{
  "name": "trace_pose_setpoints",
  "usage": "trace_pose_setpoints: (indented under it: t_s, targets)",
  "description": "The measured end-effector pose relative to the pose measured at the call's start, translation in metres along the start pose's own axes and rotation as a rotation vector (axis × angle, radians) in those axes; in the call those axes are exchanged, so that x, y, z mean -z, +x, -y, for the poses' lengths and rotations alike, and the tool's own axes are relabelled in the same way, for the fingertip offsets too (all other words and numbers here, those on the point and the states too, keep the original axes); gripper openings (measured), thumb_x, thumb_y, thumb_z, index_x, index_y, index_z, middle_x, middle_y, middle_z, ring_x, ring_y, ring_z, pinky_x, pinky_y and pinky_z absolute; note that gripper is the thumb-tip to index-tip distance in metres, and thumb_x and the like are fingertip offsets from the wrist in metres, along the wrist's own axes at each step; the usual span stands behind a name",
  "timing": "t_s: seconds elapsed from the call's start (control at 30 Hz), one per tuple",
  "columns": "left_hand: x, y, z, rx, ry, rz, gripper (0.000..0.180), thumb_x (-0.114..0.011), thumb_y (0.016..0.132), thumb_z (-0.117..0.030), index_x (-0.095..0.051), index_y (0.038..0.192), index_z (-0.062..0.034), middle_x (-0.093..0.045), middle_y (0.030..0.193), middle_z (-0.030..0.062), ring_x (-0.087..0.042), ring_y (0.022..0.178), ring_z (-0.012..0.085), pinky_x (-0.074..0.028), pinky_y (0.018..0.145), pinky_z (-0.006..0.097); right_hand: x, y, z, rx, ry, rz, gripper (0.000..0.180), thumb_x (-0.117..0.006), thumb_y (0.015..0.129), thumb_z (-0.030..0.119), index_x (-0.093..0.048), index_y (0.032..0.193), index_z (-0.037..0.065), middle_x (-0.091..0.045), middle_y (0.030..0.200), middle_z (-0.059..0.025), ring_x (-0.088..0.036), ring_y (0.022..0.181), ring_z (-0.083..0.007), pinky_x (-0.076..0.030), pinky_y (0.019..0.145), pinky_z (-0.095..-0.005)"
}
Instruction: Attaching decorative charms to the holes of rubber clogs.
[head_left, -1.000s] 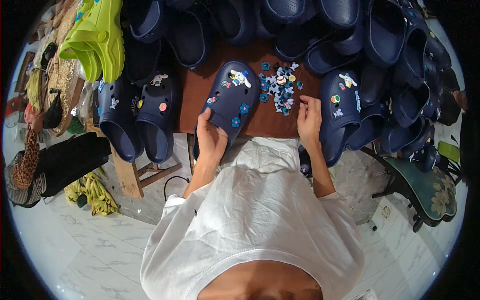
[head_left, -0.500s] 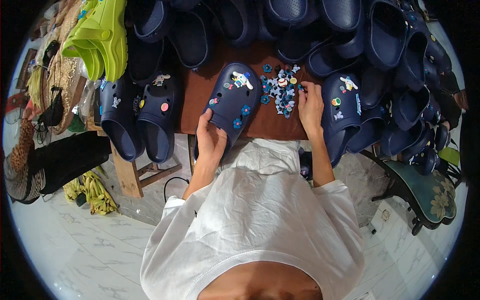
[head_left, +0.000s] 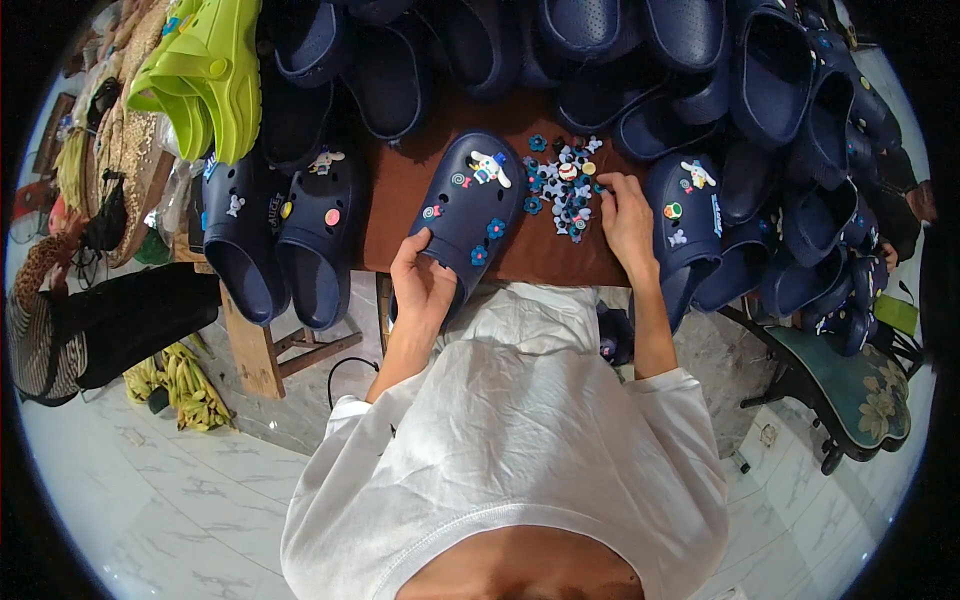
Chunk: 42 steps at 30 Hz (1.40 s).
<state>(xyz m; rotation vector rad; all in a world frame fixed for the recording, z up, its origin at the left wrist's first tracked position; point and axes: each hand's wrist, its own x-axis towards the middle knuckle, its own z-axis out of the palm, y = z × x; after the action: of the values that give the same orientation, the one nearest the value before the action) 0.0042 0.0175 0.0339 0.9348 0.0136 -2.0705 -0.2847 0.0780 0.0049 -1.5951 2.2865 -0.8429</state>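
A navy clog (head_left: pixel 458 190) lies toe-away on the brown table, decorated with a white long-eared figure, lollipop charms and blue flowers. My left hand (head_left: pixel 422 278) grips its heel end, thumb on top near the strap and the other fingers hidden beneath. To the right of this clog is a small heap of shoe charms (head_left: pixel 566 190), mostly blue, white and black. My right hand (head_left: pixel 628 222) is at the heap's right edge, index finger and thumb bent but apart, fingertips close to the charms. Another decorated navy clog (head_left: pixel 684 215) stands just right of that hand.
Two decorated navy clogs (head_left: pixel 312 235) stand at the left. Lime-green clogs (head_left: pixel 215 75) are at the upper left. Many plain navy clogs (head_left: pixel 585 85) crowd the far side and right. A green floral-patterned seat (head_left: pixel 865 395) is at the lower right. Another person's dark-clothed leg (head_left: pixel 140 310) shows at left.
The view has shifted slightly. My right hand has moved slightly along the edge of the charm heap, its fingers changing position. My left hand keeps its grip on the clog.
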Motion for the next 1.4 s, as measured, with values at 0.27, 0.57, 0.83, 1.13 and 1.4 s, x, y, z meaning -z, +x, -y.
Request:
trace_pose_setpoints:
  t_s: [0.27, 0.57, 0.83, 1.13, 1.4]
  targets:
    - [0.000, -0.002, -0.002, 0.019, -0.035, 0.012, 0.042, -0.058, 0.088, -0.017, -0.051, 0.124, 0.0039, -0.061, 0.123, 0.0189, -0.059, 0.114, 0.0319, -0.044, 0.102, 0.047, -0.020, 0.037, -0.002, 0.021, -0.076, -0.210, 0.019, -0.056, 0.093, 0.013, -0.064, 0.110, 0.009, -0.064, 0.099, -0.0163, -0.063, 0.088, -0.0391, -0.050, 0.074, -0.0444]
    - [-0.004, -0.006, -0.001, 0.032, -0.043, 0.018, 0.042, -0.057, 0.088, -0.016, -0.049, 0.125, 0.0031, -0.061, 0.123, 0.0178, -0.059, 0.113, 0.0309, -0.044, 0.101, 0.045, -0.026, 0.046, 0.004, -0.054, -0.150, -0.134, 0.016, -0.063, 0.090, 0.015, -0.063, 0.105, 0.009, -0.063, 0.092, -0.0132, -0.065, 0.084, -0.0352, -0.051, 0.070, -0.0449]
    - [-0.010, 0.000, -0.004, 0.057, -0.094, -0.006, 0.040, -0.058, 0.088, -0.018, -0.054, 0.123, 0.0017, -0.062, 0.124, 0.0176, -0.059, 0.115, 0.0314, -0.043, 0.104, 0.048, -0.017, 0.041, 0.005, 0.034, 0.085, -0.138, 0.010, -0.063, 0.089, 0.008, -0.058, 0.097, 0.005, -0.063, 0.089, -0.0124, -0.065, 0.079, -0.0291, -0.051, 0.069, -0.0376]
    - [-0.009, 0.010, -0.008, 0.066, -0.088, -0.021, 0.036, -0.059, 0.091, -0.020, -0.055, 0.120, 0.0008, -0.063, 0.121, 0.0165, -0.061, 0.112, 0.0297, -0.044, 0.103, 0.045, -0.001, 0.030, 0.085, 0.131, 0.487, 0.357, 0.011, -0.062, 0.090, 0.008, -0.060, 0.100, 0.003, -0.066, 0.089, -0.0076, -0.064, 0.079, -0.0164, -0.050, 0.072, -0.0294]
    - [-0.014, 0.000, -0.007, 0.046, -0.063, -0.004, 0.032, -0.061, 0.089, -0.017, -0.056, 0.115, 0.0000, -0.066, 0.113, 0.0137, -0.064, 0.104, 0.0261, -0.049, 0.097, 0.042, -0.026, 0.045, 0.126, 0.294, 0.482, 0.510, 0.013, -0.062, 0.089, 0.011, -0.061, 0.098, 0.002, -0.065, 0.092, -0.0111, -0.064, 0.082, -0.0257, -0.049, 0.074, -0.0351]
